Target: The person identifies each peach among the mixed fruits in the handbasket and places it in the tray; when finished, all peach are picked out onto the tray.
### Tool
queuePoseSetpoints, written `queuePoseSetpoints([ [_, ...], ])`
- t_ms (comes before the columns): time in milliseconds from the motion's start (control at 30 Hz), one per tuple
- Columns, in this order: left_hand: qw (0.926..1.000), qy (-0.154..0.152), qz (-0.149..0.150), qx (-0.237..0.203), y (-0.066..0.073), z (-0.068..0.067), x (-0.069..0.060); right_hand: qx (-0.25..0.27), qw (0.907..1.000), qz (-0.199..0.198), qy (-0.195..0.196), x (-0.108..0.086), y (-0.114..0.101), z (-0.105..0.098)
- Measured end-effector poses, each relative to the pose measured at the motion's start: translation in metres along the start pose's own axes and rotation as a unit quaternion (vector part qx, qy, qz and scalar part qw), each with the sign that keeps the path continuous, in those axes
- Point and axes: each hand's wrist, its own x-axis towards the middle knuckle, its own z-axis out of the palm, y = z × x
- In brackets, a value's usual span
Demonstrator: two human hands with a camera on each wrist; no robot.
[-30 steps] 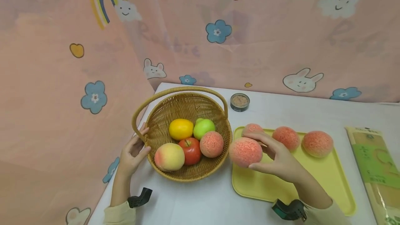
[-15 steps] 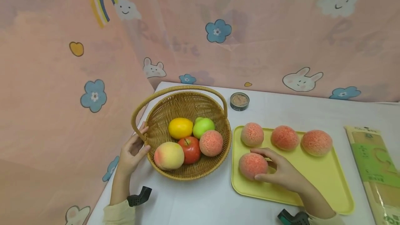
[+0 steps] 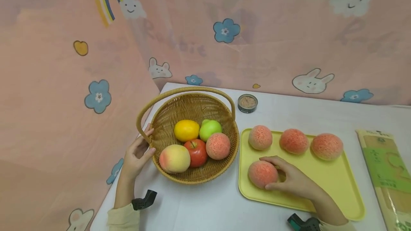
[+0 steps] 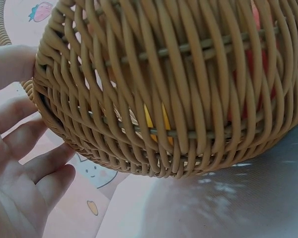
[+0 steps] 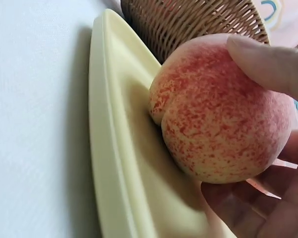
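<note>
Soft, even light fills the head view; at lower right, a packet [image 3: 386, 170] shows pale glare and seems too blurred to read. The left-wrist view is dimmer, light flecking the shadow under the basket [image 4: 184, 89]. In the right-wrist view, a soft shadow edges the tray [image 5: 105, 124], left of centre.

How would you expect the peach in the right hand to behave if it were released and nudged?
The peach would probably roll, given its rounded sides, though perhaps unevenly because of its crease. Its skin looks matte, so it is probably not very slippery. The raised rim of the yellow tray might stop a gentle roll.
</note>
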Motion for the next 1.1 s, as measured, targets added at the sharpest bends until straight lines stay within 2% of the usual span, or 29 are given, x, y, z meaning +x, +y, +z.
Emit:
queuePoseSetpoints([
  [200,1.0,-0.003,-0.003,0.0,0.001,0.001,0.003,-0.015,0.9994,0.023,-0.021,-0.006,-0.002,0.0],
  [267,0.9999,-0.002,-0.01,0.002,0.002,0.002,0.003,-0.017,0.9995,0.017,-0.02,-0.006,-0.003,-0.001],
  [367,0.9998,-0.001,-0.017,0.005,0.002,0.002,0.002,-0.004,0.9999,-0.003,-0.012,-0.007,-0.005,-0.003],
  [467,0.9999,-0.001,-0.013,0.006,0.002,0.001,0.002,0.008,0.9998,-0.021,-0.001,-0.008,-0.011,-0.006],
  [600,1.0,-0.002,-0.002,0.003,0.0,0.001,0.002,0.004,0.9984,-0.047,0.03,-0.009,-0.021,-0.009],
  [833,1.0,0.001,0.0,0.004,-0.002,0.001,0.0,-0.004,0.9933,-0.087,0.076,-0.009,-0.038,-0.01],
  [933,1.0,-0.001,0.004,0.003,-0.002,0.001,0.0,0.02,0.9902,-0.118,0.073,-0.005,-0.048,-0.008],
  [1100,1.0,-0.002,0.007,0.001,-0.002,0.0,0.0,0.043,0.9847,-0.163,0.045,0.012,-0.069,-0.001],
])
